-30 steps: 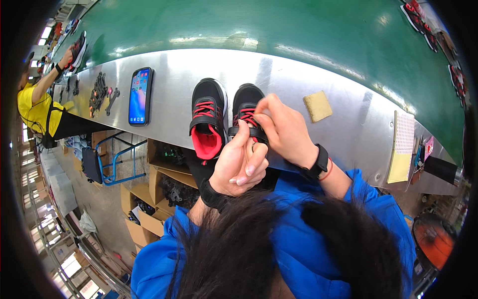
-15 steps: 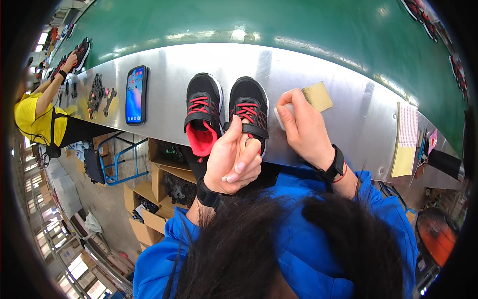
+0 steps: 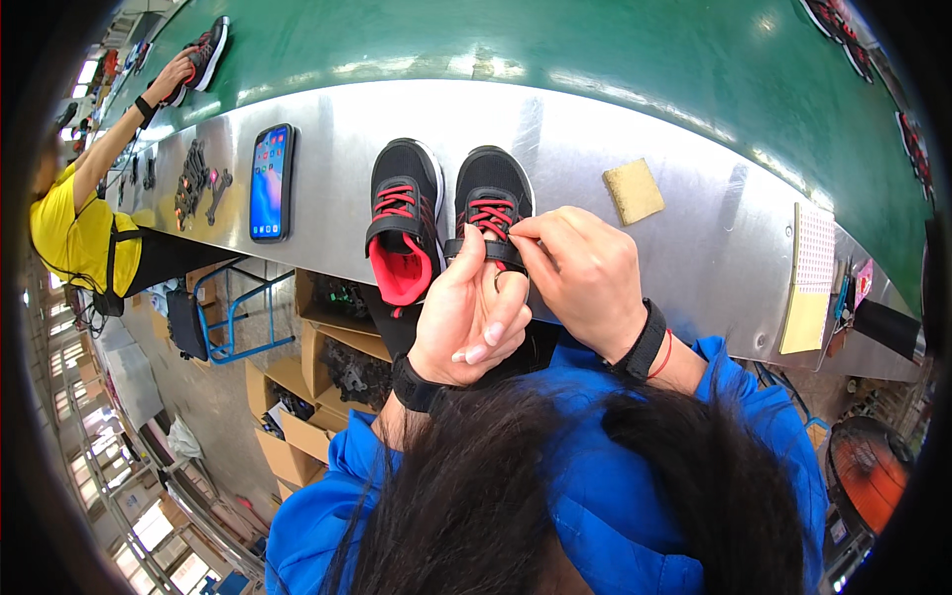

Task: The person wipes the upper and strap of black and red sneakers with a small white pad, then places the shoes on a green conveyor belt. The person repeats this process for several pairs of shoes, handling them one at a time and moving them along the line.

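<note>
Two black sneakers with red laces stand side by side at the table edge, toes pointing away from me. My left hand [image 3: 470, 315] grips the right-hand sneaker [image 3: 493, 178] at its collar, thumb along the tongue by the black strap and a finger reaching into the opening. My right hand [image 3: 587, 278] is closed in a pinch against the right side of that sneaker, beside the laces. What sits between its fingertips is hidden. The left-hand sneaker [image 3: 405, 164] stands untouched, its red lining showing.
A tan block [image 3: 633, 191] lies right of the shoes, a phone [image 3: 271, 183] and small black parts [image 3: 193, 178] left. A paper pad [image 3: 808, 278] lies far right. Beyond runs a green belt [image 3: 595, 45]. At left, a person in yellow [image 3: 79, 223] handles shoes. Cardboard boxes [image 3: 297, 446] stand below.
My right hand has moved left from beside the tan block to the sneaker's laces; the white piece it held no longer shows. My left hand stays put. The co-worker's hand moved farther over the belt.
</note>
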Demonstrator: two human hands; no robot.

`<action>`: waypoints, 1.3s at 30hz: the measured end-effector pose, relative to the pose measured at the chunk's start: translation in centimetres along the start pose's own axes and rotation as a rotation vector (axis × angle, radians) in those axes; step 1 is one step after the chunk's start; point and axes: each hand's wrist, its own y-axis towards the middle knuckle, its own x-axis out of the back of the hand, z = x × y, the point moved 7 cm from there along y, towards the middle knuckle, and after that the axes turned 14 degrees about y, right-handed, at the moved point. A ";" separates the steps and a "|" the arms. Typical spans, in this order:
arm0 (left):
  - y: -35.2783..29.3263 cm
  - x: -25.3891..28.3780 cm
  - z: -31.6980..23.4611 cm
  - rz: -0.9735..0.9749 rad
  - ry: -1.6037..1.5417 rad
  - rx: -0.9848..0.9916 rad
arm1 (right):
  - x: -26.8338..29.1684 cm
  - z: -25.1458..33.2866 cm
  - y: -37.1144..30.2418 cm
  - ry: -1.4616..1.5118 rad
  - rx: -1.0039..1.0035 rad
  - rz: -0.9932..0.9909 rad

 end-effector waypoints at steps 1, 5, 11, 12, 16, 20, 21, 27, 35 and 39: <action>0.1 0.0 0.1 0.012 0.031 0.005 | 0.0 0.2 0.2 -0.037 0.005 0.017; 0.2 0.0 0.3 -0.017 0.129 0.025 | -0.3 1.5 1.3 -0.238 0.036 0.182; 0.3 0.1 0.2 0.046 0.064 0.034 | -0.8 1.0 1.8 -0.184 0.123 0.219; 0.3 0.0 0.2 0.051 0.051 0.031 | -0.5 0.7 2.0 -0.132 0.113 0.215; 0.3 0.0 0.4 0.085 0.027 0.028 | 1.0 -1.9 2.0 -0.052 -0.004 0.059; 0.0 0.0 0.4 0.093 0.028 0.027 | 1.7 -2.5 1.6 0.072 -0.091 0.032; -0.1 0.1 0.4 0.087 0.014 0.027 | 1.5 -2.2 1.4 0.102 -0.110 0.039; 0.1 -0.1 0.4 0.064 0.014 0.026 | 0.8 -0.1 0.8 0.007 -0.099 0.068; 0.1 0.4 0.4 -0.028 0.157 0.021 | -0.6 1.5 1.4 -0.301 0.049 0.225; 0.2 0.1 0.3 -0.032 0.154 0.039 | -0.3 0.2 1.8 -0.100 0.047 0.140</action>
